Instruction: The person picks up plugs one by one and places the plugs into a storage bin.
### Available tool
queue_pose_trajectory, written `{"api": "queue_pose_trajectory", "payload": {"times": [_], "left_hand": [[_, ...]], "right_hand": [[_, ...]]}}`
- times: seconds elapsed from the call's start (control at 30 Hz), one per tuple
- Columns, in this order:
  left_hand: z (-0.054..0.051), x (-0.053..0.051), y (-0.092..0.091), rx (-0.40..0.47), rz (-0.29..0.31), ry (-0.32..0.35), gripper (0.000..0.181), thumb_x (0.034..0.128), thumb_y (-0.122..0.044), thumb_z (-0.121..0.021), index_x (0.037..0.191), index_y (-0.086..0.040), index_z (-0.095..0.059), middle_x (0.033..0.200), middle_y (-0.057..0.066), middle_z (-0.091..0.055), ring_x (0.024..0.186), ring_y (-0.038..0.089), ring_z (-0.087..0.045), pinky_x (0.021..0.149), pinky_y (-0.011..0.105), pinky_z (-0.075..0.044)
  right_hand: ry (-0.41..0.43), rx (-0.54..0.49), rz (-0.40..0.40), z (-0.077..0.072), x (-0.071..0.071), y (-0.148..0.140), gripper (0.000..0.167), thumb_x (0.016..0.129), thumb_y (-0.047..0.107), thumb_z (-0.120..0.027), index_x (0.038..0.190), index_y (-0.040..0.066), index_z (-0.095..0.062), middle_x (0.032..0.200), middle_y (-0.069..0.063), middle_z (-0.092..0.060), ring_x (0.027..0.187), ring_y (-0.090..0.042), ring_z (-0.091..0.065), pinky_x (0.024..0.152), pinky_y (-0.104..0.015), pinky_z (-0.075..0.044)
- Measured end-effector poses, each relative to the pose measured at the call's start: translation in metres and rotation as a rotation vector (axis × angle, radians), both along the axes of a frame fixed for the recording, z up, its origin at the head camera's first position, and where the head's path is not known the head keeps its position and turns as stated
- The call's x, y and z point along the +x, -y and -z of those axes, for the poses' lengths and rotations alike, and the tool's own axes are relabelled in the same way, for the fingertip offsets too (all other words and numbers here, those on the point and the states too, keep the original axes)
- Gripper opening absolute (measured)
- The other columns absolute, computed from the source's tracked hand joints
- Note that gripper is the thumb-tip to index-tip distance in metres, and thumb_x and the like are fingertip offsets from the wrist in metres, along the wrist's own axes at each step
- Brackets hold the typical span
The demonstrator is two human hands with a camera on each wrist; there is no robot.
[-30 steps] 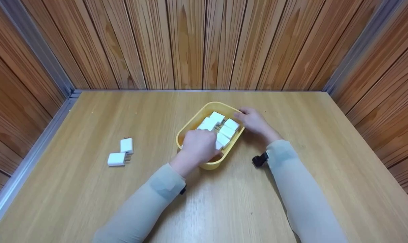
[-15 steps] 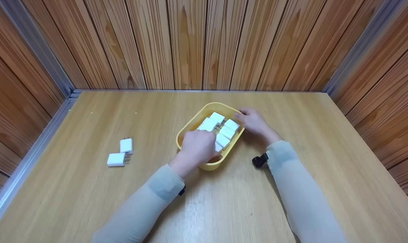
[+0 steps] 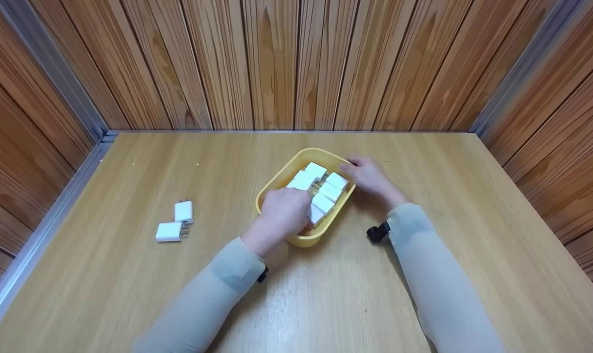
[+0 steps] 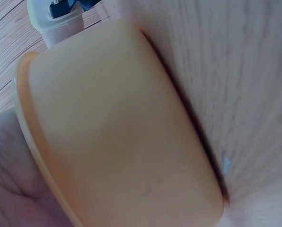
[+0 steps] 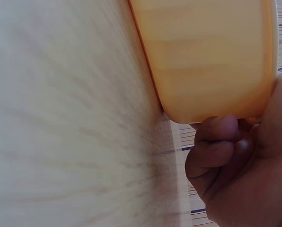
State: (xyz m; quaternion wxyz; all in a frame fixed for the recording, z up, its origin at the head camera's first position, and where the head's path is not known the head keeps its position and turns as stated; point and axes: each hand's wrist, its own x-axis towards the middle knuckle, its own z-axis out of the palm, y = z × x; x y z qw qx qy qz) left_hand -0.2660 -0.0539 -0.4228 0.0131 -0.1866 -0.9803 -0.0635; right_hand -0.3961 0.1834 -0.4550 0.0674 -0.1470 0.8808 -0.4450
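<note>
A yellow plastic basket [image 3: 272, 189] stands on the table in the head view, set at a slant. Inside it, white plug-in chargers [image 3: 330, 191] lie in two rows, with metal prongs between the rows. My left hand [image 3: 285, 211] reaches over the near left side into the basket; its fingers are hidden, so what they touch does not show. At the far right corner my right hand [image 3: 370, 179] grips the basket, thumb at the rim. In the right wrist view, curled fingers [image 5: 216, 146] press against the outside of the basket wall [image 5: 207, 56].
Left of the basket, two more white chargers [image 3: 169, 232] lie close together on the wooden table [image 3: 130, 284], prongs showing. Wood-plank walls [image 3: 272, 63] border the table at the back and sides. A black wrist camera [image 3: 377, 233] hangs below the right sleeve.
My left hand has shifted slightly left inside the basket, and more of the nearest charger in the right row shows. The right hand and the basket hold still.
</note>
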Motion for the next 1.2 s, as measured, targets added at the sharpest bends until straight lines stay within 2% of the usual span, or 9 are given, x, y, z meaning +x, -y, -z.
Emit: {"api": "queue_pose_trajectory", "payload": {"times": [0.1,0.27,0.53,0.73,0.83,1.0,1.1,1.2], "left_hand": [[0.000,0.000,-0.001,0.000,0.002,-0.001,0.009,0.0978,-0.021,-0.082,0.101,-0.014,-0.079,0.086,0.002,-0.071,0.073,0.022,-0.058,0.061,0.044,-0.052],[0.001,-0.001,-0.003,0.009,-0.013,0.013,0.007,0.0983,-0.021,-0.080,0.098,-0.014,-0.079,0.083,0.002,-0.068,0.071,0.022,-0.057,0.061,0.044,-0.050],[0.002,-0.002,-0.004,0.007,-0.017,0.032,0.018,0.0967,-0.030,-0.084,0.099,-0.015,-0.077,0.082,0.001,-0.066,0.073,0.022,-0.056,0.062,0.043,-0.048],[0.000,-0.003,0.000,0.029,0.005,0.000,0.015,0.0924,-0.026,-0.086,0.093,-0.016,-0.076,0.081,0.000,-0.067,0.072,0.021,-0.058,0.062,0.045,-0.052],[-0.005,-0.003,0.004,0.053,0.005,-0.007,0.018,0.0902,-0.026,-0.089,0.094,-0.015,-0.075,0.080,-0.001,-0.065,0.073,0.022,-0.058,0.063,0.045,-0.051],[-0.021,-0.004,0.018,0.116,-0.033,-0.007,0.027,0.0959,-0.035,-0.088,0.096,-0.012,-0.073,0.082,0.002,-0.067,0.076,0.024,-0.061,0.066,0.048,-0.052],[-0.031,-0.005,0.029,0.154,-0.058,-0.031,0.029,0.1007,-0.039,-0.082,0.102,-0.011,-0.077,0.089,0.004,-0.073,0.079,0.025,-0.065,0.068,0.050,-0.055],[-0.040,-0.006,0.040,0.201,-0.092,-0.049,0.031,0.1040,-0.041,-0.078,0.109,-0.011,-0.079,0.090,0.004,-0.074,0.079,0.025,-0.066,0.068,0.048,-0.054]], "right_hand": [[0.000,0.003,0.001,0.000,0.000,0.000,0.040,0.117,0.028,-0.056,0.131,-0.006,-0.072,0.117,-0.020,-0.072,0.106,-0.031,-0.064,0.095,-0.040,-0.049],[-0.001,0.002,0.005,0.000,0.001,0.000,0.039,0.116,0.028,-0.057,0.129,-0.005,-0.073,0.114,-0.018,-0.072,0.105,-0.030,-0.063,0.095,-0.040,-0.049],[0.017,0.004,0.018,0.000,0.001,-0.001,0.038,0.116,0.030,-0.057,0.130,-0.003,-0.072,0.118,-0.018,-0.071,0.110,-0.031,-0.062,0.104,-0.048,-0.048],[0.016,-0.015,0.009,-0.001,0.001,-0.002,0.040,0.116,0.026,-0.057,0.134,-0.006,-0.072,0.121,-0.020,-0.073,0.111,-0.031,-0.063,0.104,-0.044,-0.048],[0.013,-0.018,0.004,-0.001,0.001,-0.002,0.039,0.115,0.026,-0.058,0.133,-0.006,-0.073,0.118,-0.019,-0.074,0.106,-0.029,-0.063,0.098,-0.039,-0.049],[0.023,-0.014,0.002,-0.001,0.001,0.000,0.037,0.116,0.029,-0.057,0.127,-0.002,-0.074,0.110,-0.014,-0.071,0.099,-0.026,-0.062,0.089,-0.035,-0.048],[0.027,-0.008,0.008,-0.001,0.001,0.000,0.037,0.116,0.030,-0.057,0.126,-0.001,-0.074,0.110,-0.013,-0.070,0.099,-0.026,-0.061,0.089,-0.035,-0.048],[0.026,-0.002,0.006,-0.001,0.001,-0.001,0.038,0.116,0.030,-0.057,0.128,-0.001,-0.073,0.113,-0.014,-0.071,0.103,-0.027,-0.061,0.093,-0.037,-0.048]]}}
